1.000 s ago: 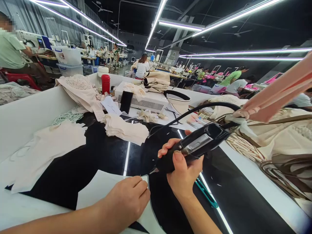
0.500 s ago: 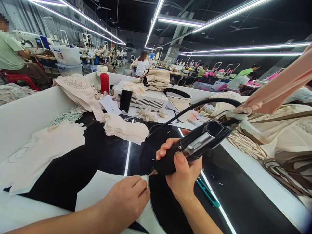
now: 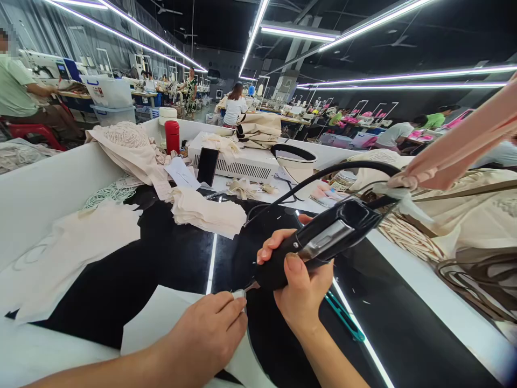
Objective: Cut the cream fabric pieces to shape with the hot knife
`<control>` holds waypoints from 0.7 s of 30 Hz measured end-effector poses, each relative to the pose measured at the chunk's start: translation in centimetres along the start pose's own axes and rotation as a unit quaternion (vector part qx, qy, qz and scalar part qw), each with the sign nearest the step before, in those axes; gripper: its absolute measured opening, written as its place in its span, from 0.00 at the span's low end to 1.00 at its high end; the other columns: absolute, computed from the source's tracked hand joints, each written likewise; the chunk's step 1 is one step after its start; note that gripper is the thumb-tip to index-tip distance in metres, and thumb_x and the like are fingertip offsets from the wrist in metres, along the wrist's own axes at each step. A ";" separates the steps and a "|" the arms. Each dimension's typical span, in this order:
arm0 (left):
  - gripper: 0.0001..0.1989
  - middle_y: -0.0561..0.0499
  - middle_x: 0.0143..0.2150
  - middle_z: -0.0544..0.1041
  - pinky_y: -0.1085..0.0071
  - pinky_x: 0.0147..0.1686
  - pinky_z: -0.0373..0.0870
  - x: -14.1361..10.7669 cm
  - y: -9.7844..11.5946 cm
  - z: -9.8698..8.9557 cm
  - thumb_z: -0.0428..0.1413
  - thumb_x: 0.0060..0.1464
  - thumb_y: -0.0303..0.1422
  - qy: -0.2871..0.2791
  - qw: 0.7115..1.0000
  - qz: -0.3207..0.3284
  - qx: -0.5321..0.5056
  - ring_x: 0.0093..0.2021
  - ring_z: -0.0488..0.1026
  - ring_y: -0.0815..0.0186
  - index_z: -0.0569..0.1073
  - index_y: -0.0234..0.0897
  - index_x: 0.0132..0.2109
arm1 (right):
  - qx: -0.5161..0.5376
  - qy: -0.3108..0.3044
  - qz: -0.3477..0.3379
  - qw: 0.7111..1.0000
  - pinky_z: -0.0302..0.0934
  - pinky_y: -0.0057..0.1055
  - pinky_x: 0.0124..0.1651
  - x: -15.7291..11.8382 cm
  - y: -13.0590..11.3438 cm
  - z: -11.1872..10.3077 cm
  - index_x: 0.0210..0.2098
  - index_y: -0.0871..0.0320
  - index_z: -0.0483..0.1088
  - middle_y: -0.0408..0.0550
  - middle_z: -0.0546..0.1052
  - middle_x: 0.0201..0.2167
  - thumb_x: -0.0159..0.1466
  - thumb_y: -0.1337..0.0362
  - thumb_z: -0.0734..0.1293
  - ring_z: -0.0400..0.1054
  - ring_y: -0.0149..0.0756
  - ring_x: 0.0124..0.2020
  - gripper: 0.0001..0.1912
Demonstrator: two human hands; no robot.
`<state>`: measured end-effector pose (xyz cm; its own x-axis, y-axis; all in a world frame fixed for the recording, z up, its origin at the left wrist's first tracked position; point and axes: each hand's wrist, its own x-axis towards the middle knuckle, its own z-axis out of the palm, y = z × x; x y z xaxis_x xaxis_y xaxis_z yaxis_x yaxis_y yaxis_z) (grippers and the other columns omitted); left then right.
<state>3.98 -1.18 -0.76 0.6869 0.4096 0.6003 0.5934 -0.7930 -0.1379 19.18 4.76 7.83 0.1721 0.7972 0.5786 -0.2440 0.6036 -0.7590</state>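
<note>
My right hand (image 3: pixel 301 283) grips a black corded hand tool (image 3: pixel 319 242) with a silver panel, tilted so its tip points down-left at the glossy black table (image 3: pixel 177 258). Its black cable (image 3: pixel 323 178) arcs up to the right. My left hand (image 3: pixel 210 328) pinches the corner of a white fabric piece (image 3: pixel 157 318) lying on the table, right at the tool's tip. The tip itself is tiny and partly hidden by my fingers.
Cream fabric pieces (image 3: pixel 205 213) and a larger pale sheet (image 3: pixel 68 248) lie to the left. A white box (image 3: pixel 242 161), black phone (image 3: pixel 208 166), red bottle (image 3: pixel 172 136) and white bowl (image 3: pixel 297 164) stand behind. Bundled straps (image 3: pixel 464 253) crowd the right. Teal scissors (image 3: pixel 343 318) lie near my wrist. People work at distant stations.
The fabric corner under my left fingers has lifted slightly toward the tool's tip. My right hand with the tool has shifted a little left and up.
</note>
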 end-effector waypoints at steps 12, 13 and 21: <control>0.13 0.44 0.46 0.82 0.69 0.49 0.76 0.3 -0.3 -0.3 0.48 0.64 0.16 0.008 1.000 0.009 -0.001 0.45 0.79 0.64 0.76 0.30 0.43 | 0.010 -0.003 0.000 1.000 0.69 0.30 0.26 0.0 0.1 0.0 0.50 0.49 0.68 0.38 0.76 0.32 0.63 0.56 0.76 0.70 0.31 0.24 0.20; 0.14 0.44 0.45 0.82 0.69 0.50 0.76 0.3 -0.3 -0.3 0.48 0.64 0.16 0.011 1.000 0.009 -0.005 0.45 0.79 0.64 0.76 0.30 0.42 | 0.009 -0.004 0.000 1.000 0.69 0.31 0.26 0.0 0.0 0.0 0.50 0.49 0.68 0.38 0.76 0.32 0.63 0.56 0.76 0.70 0.31 0.24 0.20; 0.13 0.44 0.45 0.82 0.68 0.49 0.75 0.3 -0.3 0.0 0.49 0.63 0.15 0.008 1.000 0.005 -0.013 0.44 0.78 0.64 0.76 0.29 0.43 | 0.010 0.019 -0.008 1.000 0.68 0.30 0.25 0.5 -0.9 0.2 0.49 0.49 0.68 0.38 0.75 0.30 0.62 0.55 0.76 0.69 0.30 0.24 0.20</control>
<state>4.00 -0.80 -0.59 0.6862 0.3935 0.6119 0.5743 -0.8092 -0.1237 19.26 4.57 8.87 0.2125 0.7876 0.5785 -0.2608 0.6162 -0.7432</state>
